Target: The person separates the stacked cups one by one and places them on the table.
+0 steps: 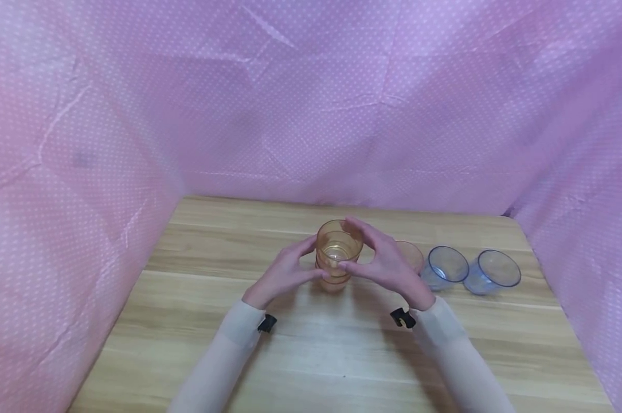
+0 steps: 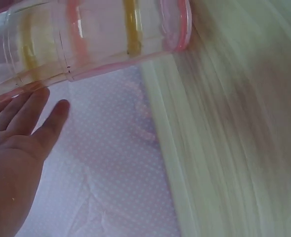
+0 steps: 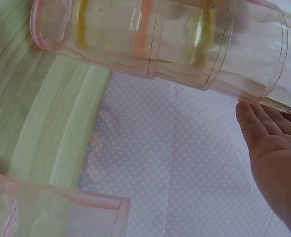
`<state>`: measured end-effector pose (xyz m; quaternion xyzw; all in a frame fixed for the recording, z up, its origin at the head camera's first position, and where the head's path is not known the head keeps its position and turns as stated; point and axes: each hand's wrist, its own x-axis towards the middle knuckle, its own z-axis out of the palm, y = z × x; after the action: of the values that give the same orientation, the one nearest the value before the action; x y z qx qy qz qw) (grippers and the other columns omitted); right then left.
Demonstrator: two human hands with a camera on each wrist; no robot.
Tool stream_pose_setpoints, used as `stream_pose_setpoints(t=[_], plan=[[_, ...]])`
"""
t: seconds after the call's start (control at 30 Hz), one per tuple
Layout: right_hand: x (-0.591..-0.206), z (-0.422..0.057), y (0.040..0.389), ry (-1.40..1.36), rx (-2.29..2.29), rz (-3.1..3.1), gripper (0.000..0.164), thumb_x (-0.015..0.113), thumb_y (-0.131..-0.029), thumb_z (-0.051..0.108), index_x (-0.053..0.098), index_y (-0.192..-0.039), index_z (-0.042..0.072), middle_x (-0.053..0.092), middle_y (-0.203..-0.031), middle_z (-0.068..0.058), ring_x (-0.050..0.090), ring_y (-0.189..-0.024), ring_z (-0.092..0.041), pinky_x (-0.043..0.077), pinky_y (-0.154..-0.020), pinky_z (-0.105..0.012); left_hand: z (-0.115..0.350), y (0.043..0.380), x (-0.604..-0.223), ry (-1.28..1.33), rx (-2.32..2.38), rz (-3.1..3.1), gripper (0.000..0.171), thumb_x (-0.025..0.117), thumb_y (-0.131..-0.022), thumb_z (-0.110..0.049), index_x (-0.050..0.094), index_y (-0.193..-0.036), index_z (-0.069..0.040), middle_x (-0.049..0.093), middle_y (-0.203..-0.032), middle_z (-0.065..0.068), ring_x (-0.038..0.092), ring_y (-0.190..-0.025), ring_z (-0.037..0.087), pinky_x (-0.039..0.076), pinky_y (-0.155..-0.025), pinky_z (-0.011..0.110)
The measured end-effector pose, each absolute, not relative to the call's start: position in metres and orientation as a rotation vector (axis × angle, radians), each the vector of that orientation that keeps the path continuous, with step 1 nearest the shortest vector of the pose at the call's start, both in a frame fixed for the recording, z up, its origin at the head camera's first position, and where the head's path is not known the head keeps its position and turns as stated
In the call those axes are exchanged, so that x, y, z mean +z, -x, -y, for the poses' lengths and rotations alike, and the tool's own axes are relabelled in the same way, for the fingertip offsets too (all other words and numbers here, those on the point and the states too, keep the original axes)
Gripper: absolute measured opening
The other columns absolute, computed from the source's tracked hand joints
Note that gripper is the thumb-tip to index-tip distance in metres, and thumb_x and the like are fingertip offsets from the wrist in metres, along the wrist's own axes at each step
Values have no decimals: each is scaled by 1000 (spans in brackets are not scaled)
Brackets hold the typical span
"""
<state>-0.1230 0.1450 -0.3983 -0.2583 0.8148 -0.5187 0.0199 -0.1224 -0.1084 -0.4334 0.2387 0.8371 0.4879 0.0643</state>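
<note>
A tall stack of nested clear cups (image 1: 335,252) stands upright on the table, its top cup amber and its bottom pink. Amber and pink bands show through the walls of the stack in the left wrist view. My right hand (image 1: 385,261) holds the top amber cup (image 3: 256,59), thumb at the front and fingers at the far side near the rim. On the opposite side, my left hand (image 1: 285,269) touches the stack with fairly straight fingertips (image 2: 39,98). Its thumb stands a little apart from the wall in the left wrist view.
Right of the stack, a pink cup (image 1: 410,252) sits partly behind my right hand. Two blue cups (image 1: 447,268) stand upright close together farther right. The wooden table (image 1: 187,321) meets pink dotted cloth (image 1: 311,143) at the back and sides.
</note>
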Motion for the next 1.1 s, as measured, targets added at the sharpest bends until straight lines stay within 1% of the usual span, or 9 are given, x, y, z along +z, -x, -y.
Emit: stream_pose_setpoints(t=[0.13, 0.2, 0.33, 0.47, 0.63, 0.83, 1.1], plan=[[-399, -146, 123, 803, -1610, -2540, 89, 90, -83, 20, 42, -156, 2, 56, -150, -12, 51, -140, -28, 38, -119, -47, 107, 127, -435, -766, 1468, -2549, 79, 87, -86, -25, 49, -154, -12, 59, -148, 6, 61, -130, 31, 45, -114, 50], [-399, -147, 124, 802, -1607, -2545, 88, 89, -83, 21, 42, -156, 3, 57, -149, -12, 51, -140, -28, 39, -119, -47, 106, 128, -435, -778, 1457, -2563, 78, 86, -86, -26, 50, -154, -12, 59, -147, 6, 61, -129, 29, 45, -114, 49], [-400, -148, 124, 776, -1612, -2537, 88, 88, -85, 23, 41, -156, 4, 58, -149, -8, 51, -140, -26, 39, -119, -46, 105, 127, -437, -806, 1451, -2598, 77, 86, -86, -27, 51, -153, -9, 61, -145, 10, 61, -130, 29, 46, -113, 48], [-401, -149, 125, 762, -1618, -2529, 86, 87, -86, 24, 41, -157, 4, 58, -150, -5, 51, -140, -24, 39, -119, -46, 104, 127, -437, -846, 1450, -2631, 76, 86, -86, -25, 52, -151, -7, 62, -142, 12, 61, -129, 30, 47, -113, 47], [-402, -148, 125, 791, -1631, -2522, 87, 88, -86, 22, 40, -156, 3, 57, -150, -9, 50, -141, -27, 38, -119, -48, 105, 126, -438, -841, 1445, -2639, 75, 86, -85, -25, 54, -150, -7, 64, -139, 13, 62, -129, 29, 47, -112, 47], [-403, -148, 123, 803, -1653, -2524, 88, 89, -83, 16, 42, -156, 3, 56, -150, -10, 51, -141, -26, 38, -120, -44, 106, 127, -438, -841, 1446, -2629, 74, 87, -85, -25, 54, -149, -7, 66, -138, 12, 65, -125, 30, 48, -111, 47], [-402, -146, 124, 790, -1645, -2531, 87, 89, -84, 20, 42, -156, 3, 57, -150, -10, 51, -140, -27, 38, -119, -47, 106, 128, -439, -842, 1455, -2626, 73, 86, -86, -24, 54, -150, -8, 68, -135, 11, 66, -122, 28, 49, -111, 46]])
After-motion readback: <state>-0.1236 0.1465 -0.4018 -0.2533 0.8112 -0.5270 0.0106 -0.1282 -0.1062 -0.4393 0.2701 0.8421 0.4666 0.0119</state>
